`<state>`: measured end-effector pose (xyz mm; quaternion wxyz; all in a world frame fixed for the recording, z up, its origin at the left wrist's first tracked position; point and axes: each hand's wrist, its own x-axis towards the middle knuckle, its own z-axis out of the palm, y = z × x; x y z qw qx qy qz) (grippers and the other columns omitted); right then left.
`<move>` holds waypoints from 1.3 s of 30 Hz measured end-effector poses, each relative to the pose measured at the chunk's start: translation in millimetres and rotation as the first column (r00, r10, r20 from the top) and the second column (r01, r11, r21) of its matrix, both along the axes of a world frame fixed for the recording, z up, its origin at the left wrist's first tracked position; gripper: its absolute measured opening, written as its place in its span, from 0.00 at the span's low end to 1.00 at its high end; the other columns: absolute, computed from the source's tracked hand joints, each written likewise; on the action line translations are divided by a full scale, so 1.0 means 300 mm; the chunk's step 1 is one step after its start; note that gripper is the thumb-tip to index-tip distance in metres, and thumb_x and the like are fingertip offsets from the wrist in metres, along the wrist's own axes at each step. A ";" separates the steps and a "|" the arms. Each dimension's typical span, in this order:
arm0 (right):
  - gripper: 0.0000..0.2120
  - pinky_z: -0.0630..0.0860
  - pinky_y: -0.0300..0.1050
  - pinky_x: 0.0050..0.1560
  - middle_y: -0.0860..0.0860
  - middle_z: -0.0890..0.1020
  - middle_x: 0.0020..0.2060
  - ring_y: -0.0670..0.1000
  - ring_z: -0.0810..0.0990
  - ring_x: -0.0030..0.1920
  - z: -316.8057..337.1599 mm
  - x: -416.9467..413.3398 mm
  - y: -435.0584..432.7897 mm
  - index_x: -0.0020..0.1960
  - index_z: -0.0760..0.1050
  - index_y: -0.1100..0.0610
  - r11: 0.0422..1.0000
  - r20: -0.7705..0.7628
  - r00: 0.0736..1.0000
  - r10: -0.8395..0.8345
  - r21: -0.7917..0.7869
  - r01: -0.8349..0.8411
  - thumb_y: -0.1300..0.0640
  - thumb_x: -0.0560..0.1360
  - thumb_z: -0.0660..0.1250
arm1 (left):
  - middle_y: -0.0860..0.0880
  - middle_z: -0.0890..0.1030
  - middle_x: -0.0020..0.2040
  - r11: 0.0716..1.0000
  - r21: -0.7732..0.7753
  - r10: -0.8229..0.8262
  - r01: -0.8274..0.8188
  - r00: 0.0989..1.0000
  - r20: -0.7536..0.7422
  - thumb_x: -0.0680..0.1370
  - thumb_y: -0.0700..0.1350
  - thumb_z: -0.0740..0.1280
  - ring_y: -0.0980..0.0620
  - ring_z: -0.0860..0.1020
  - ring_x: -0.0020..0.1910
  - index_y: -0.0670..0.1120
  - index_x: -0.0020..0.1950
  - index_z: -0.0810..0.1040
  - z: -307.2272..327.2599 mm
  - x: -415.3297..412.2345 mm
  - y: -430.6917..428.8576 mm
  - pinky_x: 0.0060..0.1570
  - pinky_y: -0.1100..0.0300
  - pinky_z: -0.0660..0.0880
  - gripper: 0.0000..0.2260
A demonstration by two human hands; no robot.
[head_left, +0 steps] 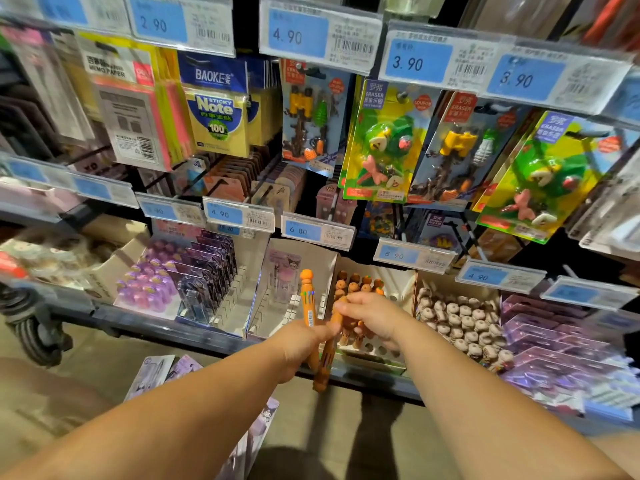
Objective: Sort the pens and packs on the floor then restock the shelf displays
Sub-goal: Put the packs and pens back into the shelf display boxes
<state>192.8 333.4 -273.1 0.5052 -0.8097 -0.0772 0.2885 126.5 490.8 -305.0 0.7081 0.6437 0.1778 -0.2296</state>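
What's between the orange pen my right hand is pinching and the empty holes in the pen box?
Nothing visible. The right hand pinches the orange pen at the pen box, whose front and right-side holes are open; standing pens fill the rows behind. The left hand grips the pen lower down.

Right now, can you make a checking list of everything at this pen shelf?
Surface: bottom shelf of display boxes; floor below.
Job's things: orange pens in both hands; pen box part filled; purple packs on floor.
Clutter: dark ribbed thing at left, unclear.
Fingers: left hand grips pens; right hand pinches one.
Cables: nothing seen.
Surroundings: eraser packs, sticky notes, price tags above.
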 end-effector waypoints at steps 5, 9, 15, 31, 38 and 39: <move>0.10 0.75 0.50 0.47 0.52 0.81 0.41 0.49 0.77 0.41 0.011 -0.022 0.033 0.47 0.80 0.53 0.998 -0.027 1.000 -0.010 0.065 0.012 0.47 0.77 0.66 | 0.47 0.79 0.40 0.996 -0.081 -0.021 0.025 0.999 0.048 0.79 0.44 0.68 0.52 0.74 0.39 0.46 0.48 0.79 0.015 0.002 -0.009 0.40 0.61 0.72 0.02; 0.13 0.76 0.53 0.59 0.53 0.82 0.51 0.52 0.79 0.52 -0.012 -0.045 0.032 0.55 0.76 0.51 0.999 -0.244 0.970 -0.006 0.030 0.014 0.44 0.79 0.61 | 0.45 0.80 0.39 0.967 -0.211 0.155 -0.144 0.987 0.035 0.80 0.37 0.65 0.52 0.79 0.37 0.42 0.48 0.76 0.019 0.008 -0.005 0.36 0.63 0.77 0.02; 0.13 0.74 0.37 0.38 0.54 0.79 0.44 0.47 0.78 0.38 -0.032 -0.050 -0.014 0.63 0.73 0.58 0.987 -0.422 0.903 -0.086 0.089 0.136 0.55 0.80 0.64 | 0.45 0.81 0.35 0.884 -0.293 0.379 -0.364 0.925 -0.006 0.79 0.33 0.64 0.52 0.81 0.32 0.41 0.48 0.73 0.023 0.019 0.036 0.30 0.64 0.78 0.04; 0.03 0.80 0.45 0.46 0.57 0.80 0.51 0.55 0.79 0.51 -0.027 0.036 -0.166 0.47 0.76 0.56 0.740 -0.093 0.761 -0.643 0.181 0.648 0.57 0.77 0.69 | 0.50 0.67 0.29 0.962 -0.056 0.263 -0.267 0.962 -0.078 0.80 0.44 0.66 0.57 0.63 0.24 0.46 0.43 0.69 -0.007 0.003 0.024 0.19 0.68 0.62 0.09; 0.08 0.68 0.42 0.39 0.49 0.76 0.37 0.51 0.75 0.39 -0.042 0.016 -0.161 0.46 0.73 0.53 0.753 0.439 0.772 -0.460 -0.267 0.601 0.49 0.76 0.69 | 0.51 0.64 0.29 0.984 -0.048 0.167 -0.170 0.984 -0.067 0.80 0.49 0.66 0.56 0.61 0.24 0.47 0.47 0.70 -0.002 -0.007 0.002 0.20 0.67 0.61 0.08; 0.09 0.68 0.42 0.39 0.49 0.77 0.39 0.52 0.75 0.40 -0.050 0.016 -0.161 0.49 0.72 0.52 0.750 0.458 0.783 -0.421 -0.310 0.584 0.49 0.76 0.68 | 0.51 0.65 0.30 0.985 -0.048 0.161 -0.165 0.985 -0.069 0.80 0.51 0.66 0.56 0.61 0.25 0.47 0.48 0.71 0.000 -0.007 0.001 0.21 0.67 0.61 0.09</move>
